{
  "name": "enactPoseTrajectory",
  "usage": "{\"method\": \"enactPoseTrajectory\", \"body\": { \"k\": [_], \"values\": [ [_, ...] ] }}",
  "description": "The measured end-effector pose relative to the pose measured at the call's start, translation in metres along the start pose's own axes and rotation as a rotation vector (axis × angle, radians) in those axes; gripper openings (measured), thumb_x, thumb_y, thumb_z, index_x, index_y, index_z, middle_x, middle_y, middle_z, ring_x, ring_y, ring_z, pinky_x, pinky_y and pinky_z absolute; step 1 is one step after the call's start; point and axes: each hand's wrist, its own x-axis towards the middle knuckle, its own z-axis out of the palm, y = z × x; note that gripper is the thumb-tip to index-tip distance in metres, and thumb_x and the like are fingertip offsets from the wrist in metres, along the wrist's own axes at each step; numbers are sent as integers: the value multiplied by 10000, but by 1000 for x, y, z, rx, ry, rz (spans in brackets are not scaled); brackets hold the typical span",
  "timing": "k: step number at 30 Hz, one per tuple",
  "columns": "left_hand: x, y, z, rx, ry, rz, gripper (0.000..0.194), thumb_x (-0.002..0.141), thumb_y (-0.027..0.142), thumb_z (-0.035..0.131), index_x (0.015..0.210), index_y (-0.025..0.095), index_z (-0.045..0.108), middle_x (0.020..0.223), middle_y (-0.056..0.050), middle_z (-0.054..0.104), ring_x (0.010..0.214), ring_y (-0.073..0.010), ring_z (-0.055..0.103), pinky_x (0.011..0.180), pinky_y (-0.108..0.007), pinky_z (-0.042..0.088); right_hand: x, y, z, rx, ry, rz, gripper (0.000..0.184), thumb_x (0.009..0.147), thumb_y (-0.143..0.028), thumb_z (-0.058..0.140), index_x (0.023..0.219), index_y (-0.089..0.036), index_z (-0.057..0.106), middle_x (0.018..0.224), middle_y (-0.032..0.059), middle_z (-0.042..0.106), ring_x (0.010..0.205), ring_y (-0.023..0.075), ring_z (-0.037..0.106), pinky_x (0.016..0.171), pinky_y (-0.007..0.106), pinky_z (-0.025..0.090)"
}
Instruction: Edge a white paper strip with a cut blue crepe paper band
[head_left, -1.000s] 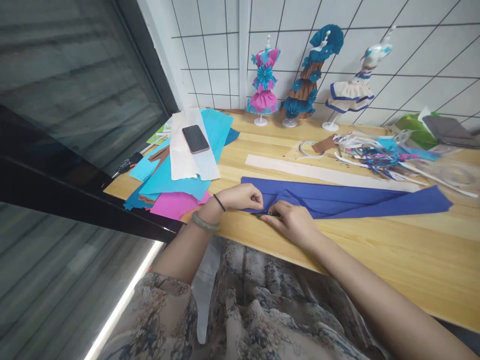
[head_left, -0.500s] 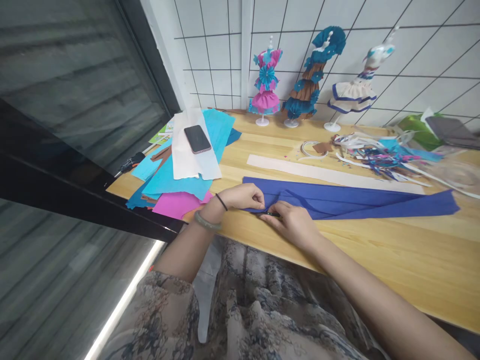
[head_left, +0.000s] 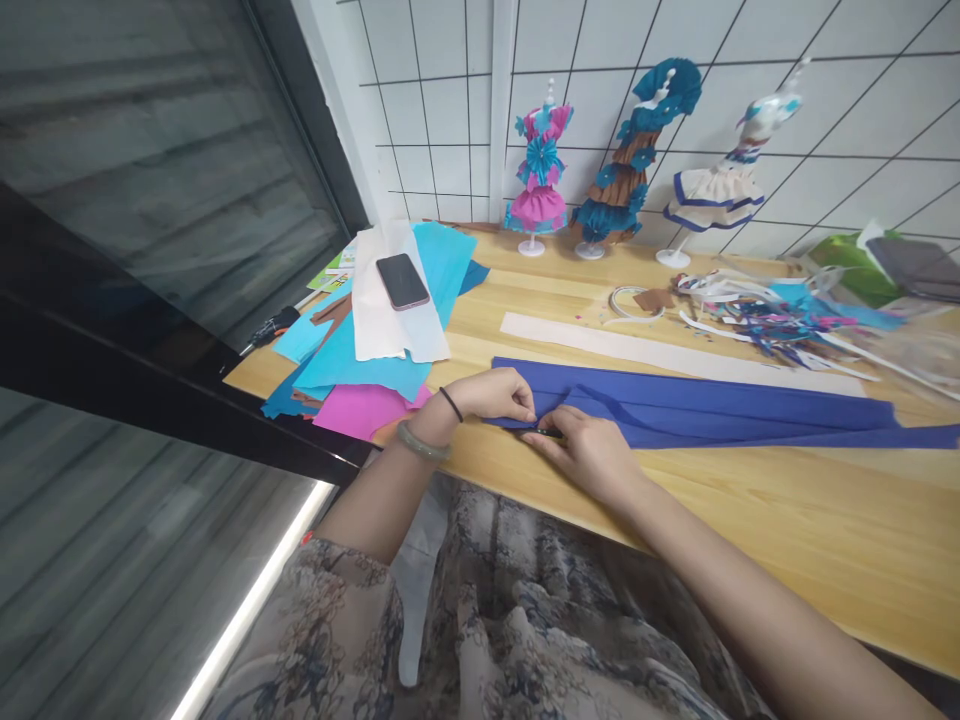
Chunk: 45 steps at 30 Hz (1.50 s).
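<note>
A long dark-blue crepe paper strip [head_left: 712,410] lies across the wooden table [head_left: 750,500], folded lengthwise. My left hand [head_left: 499,393] is closed, pinching the strip's left end. My right hand [head_left: 589,450] is closed beside it, pressing on the paper's near edge and holding a small dark thing I cannot make out. The two hands nearly touch. A cream paper strip [head_left: 675,355] lies just behind the blue one.
A pile of teal, pink and white paper sheets [head_left: 375,350] with a phone [head_left: 402,281] on top sits at the left. Three small dress-form figures [head_left: 622,165] stand at the wall. Paper scraps and ribbons [head_left: 765,315] lie at the back right. A dark window frame [head_left: 150,370] borders the left.
The view has shifted slightly; the blue strip's right end now runs out of frame. Both hands stay in place at the strip's left end.
</note>
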Motion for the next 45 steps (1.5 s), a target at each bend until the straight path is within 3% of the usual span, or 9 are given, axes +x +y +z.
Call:
{"method": "enactPoseTrajectory", "body": {
  "k": [25,34,45],
  "values": [
    [1,-2,0,-5,-3,-32,164,691,210,602,769,101,696,683,-25,675,560,-81,541,504,-163,365,1,-11,4,-95,22,6,367,869,-492,419,858,-184,618,854,64,662,734,192,626,622,278,399],
    [2,-10,3,-26,5,14,157,687,196,585,747,99,693,671,-29,670,553,-83,535,492,-164,359,-1,-16,4,-118,28,24,375,869,-497,414,918,-186,616,883,60,655,729,195,625,603,281,389],
    [0,-2,-1,-19,-2,-10,173,705,216,595,771,92,695,695,-31,676,599,-88,550,545,-165,383,-1,-20,10,-137,60,54,360,863,-490,439,871,-180,622,839,53,657,723,183,625,604,267,378]
  ]
}}
